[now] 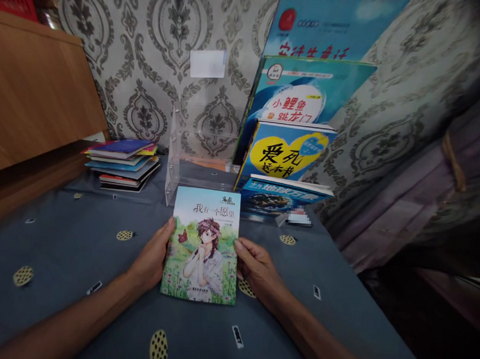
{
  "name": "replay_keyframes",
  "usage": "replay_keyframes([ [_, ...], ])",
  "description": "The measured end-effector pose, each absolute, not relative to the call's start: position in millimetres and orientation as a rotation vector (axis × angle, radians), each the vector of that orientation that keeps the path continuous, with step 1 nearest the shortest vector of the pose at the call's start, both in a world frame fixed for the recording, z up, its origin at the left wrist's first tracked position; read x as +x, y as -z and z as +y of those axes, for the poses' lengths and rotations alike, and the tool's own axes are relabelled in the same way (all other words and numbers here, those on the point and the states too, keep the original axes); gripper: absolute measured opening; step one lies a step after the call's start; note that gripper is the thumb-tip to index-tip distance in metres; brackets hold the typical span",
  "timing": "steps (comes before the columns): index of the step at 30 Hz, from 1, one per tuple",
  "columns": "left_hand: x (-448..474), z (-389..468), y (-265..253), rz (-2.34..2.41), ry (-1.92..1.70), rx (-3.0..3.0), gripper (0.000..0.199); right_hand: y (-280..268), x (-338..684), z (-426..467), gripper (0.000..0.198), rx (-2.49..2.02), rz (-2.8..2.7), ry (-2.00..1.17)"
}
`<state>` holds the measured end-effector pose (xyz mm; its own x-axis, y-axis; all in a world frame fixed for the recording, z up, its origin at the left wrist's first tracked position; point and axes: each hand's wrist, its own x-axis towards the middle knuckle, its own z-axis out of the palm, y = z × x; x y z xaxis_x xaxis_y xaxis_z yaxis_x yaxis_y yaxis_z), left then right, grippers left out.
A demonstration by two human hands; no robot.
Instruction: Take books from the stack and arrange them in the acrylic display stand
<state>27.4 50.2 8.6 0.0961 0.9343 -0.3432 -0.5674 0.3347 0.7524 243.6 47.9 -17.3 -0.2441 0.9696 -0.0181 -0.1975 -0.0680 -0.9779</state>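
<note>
Between my two hands is a paperback book (201, 253), its cover facing me, with a drawn figure, a red butterfly and green meadow. My left hand (154, 255) grips its left edge, fingers mostly hidden behind it. On the right edge, my right hand (259, 264) holds on with the thumb on the cover's side. Just behind the book stands a clear acrylic tiered rack (172, 148). Its right side carries several upright books, among them a blue and yellow book (282, 152) and a low blue book with a globe (271, 197).
A pile of books (122, 164) lies at the back left, near a wooden cabinet (38, 91). Taller books, one teal (344, 77) and one blue (326, 22), rise at the rack's back. A curtain (431, 180) hangs right, beyond the edge of the cloth-covered table (93, 322).
</note>
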Motion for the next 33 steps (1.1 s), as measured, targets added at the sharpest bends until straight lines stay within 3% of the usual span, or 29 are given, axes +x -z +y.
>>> replay_keyframes([
  [17, 24.6, 52.7, -7.1, 1.139, -1.153, 0.58, 0.037, 14.0, 242.8, 42.9, 0.053, -0.954, -1.23, -1.574],
  [24, 17.6, 46.9, 0.9, 1.217, -1.128, 1.239, 0.059, 12.3, 243.2, 41.8, 0.049, -0.932, -1.259, -1.647],
  [31, 9.4, 49.2, 18.8, 1.457, -1.163, 1.854, 0.068, 11.5, 242.4, 42.5, 0.051, -0.88, -1.351, -1.644],
  [33, 10.3, 47.3, 24.9, 1.434, -1.062, 1.978, 0.061, 10.7, 241.4, 41.2, 0.051, -0.867, -1.346, -1.659],
])
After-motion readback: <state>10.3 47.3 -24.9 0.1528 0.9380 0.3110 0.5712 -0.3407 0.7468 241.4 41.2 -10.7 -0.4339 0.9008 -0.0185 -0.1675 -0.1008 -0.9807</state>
